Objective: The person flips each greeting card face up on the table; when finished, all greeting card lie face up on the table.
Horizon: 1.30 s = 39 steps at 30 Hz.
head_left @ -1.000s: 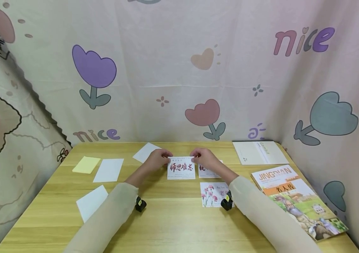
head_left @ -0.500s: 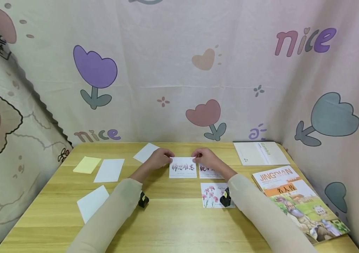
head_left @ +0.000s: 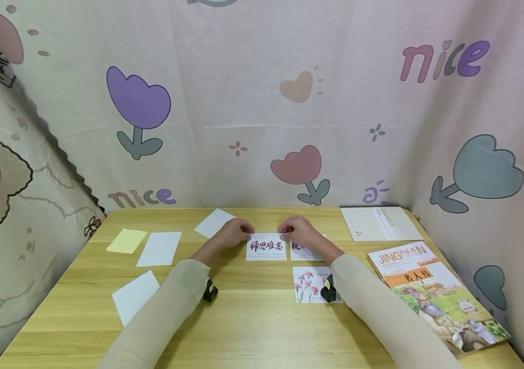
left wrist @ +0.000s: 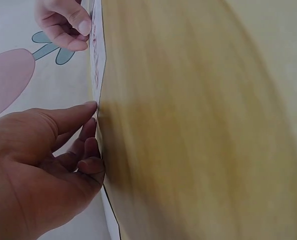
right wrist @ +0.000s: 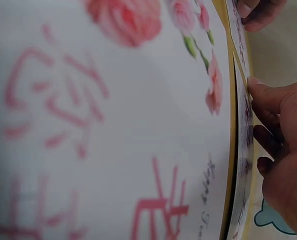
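A white card with red Chinese characters (head_left: 266,247) lies low over the table in the middle of the head view. My left hand (head_left: 236,233) pinches its far left corner between thumb and fingers. At the far right corner my right hand (head_left: 301,233) does likewise. Just right of it is a second lettered card (head_left: 295,254), partly hidden under my right hand. A card with pink carnations (head_left: 305,288) lies nearer, its right part behind my wrist camera. In the left wrist view the lettered card (left wrist: 96,65) shows almost edge-on at my left thumb.
On the left are a yellow pad of paper (head_left: 126,241) and plain white cards, one upright-set (head_left: 159,248), one tilted (head_left: 135,297) and one at the back (head_left: 213,222). A pale book (head_left: 368,225) and a colourful magazine (head_left: 437,292) lie on the right. A patterned curtain (head_left: 225,102) backs the table.
The lettered card has tipped down flatter, its far edge lowering towards the table after a slight shift right. Both hands stay at its far corners. The other cards have not moved.
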### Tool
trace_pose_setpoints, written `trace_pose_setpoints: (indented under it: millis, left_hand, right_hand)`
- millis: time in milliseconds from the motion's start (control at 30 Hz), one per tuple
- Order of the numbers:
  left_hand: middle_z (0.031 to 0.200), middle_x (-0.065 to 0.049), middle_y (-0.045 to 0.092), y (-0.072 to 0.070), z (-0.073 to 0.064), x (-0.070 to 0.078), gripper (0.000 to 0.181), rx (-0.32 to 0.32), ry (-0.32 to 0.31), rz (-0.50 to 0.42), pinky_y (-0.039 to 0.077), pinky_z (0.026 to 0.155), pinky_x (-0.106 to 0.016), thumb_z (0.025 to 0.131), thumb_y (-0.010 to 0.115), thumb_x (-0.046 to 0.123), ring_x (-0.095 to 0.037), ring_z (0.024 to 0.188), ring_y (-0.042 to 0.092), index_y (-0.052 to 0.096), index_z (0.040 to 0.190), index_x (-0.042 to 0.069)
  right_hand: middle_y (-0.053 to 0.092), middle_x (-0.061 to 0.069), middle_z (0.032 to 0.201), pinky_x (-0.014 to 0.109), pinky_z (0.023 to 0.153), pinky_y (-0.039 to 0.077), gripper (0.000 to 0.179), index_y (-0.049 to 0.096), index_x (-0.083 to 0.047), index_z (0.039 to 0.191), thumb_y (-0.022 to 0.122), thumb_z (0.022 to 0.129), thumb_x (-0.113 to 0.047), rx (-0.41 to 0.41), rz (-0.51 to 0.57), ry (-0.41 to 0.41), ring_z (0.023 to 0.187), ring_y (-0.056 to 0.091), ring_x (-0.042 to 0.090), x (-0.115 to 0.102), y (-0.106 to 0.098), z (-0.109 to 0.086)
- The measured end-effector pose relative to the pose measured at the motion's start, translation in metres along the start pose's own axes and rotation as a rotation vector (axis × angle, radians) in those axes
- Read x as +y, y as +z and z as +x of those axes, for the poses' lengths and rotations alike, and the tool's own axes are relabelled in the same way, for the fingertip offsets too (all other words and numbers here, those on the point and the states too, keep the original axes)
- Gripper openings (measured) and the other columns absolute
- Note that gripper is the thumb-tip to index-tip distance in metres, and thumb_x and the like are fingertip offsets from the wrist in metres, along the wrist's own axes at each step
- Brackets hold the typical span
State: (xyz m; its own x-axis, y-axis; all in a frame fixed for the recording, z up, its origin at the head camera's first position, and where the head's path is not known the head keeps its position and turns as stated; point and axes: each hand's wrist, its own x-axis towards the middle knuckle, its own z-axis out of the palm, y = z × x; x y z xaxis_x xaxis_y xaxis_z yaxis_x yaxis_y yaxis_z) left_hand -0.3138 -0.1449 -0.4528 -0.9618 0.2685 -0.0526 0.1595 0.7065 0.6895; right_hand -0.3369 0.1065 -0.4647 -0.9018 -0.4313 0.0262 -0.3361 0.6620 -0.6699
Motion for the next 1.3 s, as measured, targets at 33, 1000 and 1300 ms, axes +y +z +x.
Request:
trace_pose_setpoints:
  millis: [33, 1000, 1300]
  left_hand:
    - [0.105, -0.008, 0.070, 0.000, 0.000, 0.000, 0.013, 0.001, 0.002, -0.002, 0.049, 0.096, -0.041, 0.093, 0.068, 0.002, -0.022, 0.100, 0.061, 0.073, 0.105, 0.003]
    - [0.125, -0.025, 0.063, -0.090, -0.029, -0.073, 0.031, 0.068, 0.021, -0.077, 0.050, 0.094, -0.045, 0.099, 0.062, 0.009, -0.040, 0.114, 0.059, 0.063, 0.127, -0.005]
    - [0.121, -0.026, 0.064, -0.110, -0.033, -0.107, 0.032, 0.065, -0.004, -0.062, 0.051, 0.091, -0.044, 0.100, 0.060, 0.007, -0.039, 0.113, 0.060, 0.060, 0.129, -0.008]
  right_hand:
    - [0.066, -0.003, 0.093, 0.032, 0.082, 0.048, 0.009, 0.076, -0.017, 0.100, 0.073, 0.093, -0.013, 0.002, -0.007, -0.003, 0.089, 0.055, 0.015, 0.000, 0.000, 0.000]
    - [0.065, 0.005, 0.106, 0.028, 0.076, 0.052, 0.030, 0.070, -0.007, 0.122, 0.070, 0.096, -0.022, -0.003, 0.176, -0.047, 0.093, 0.058, 0.018, -0.060, 0.041, 0.058]
    - [0.068, 0.006, 0.110, 0.030, 0.088, 0.053, 0.030, 0.071, -0.007, 0.121, 0.072, 0.094, -0.021, 0.053, 0.096, -0.022, 0.100, 0.060, 0.018, -0.081, 0.070, 0.083]
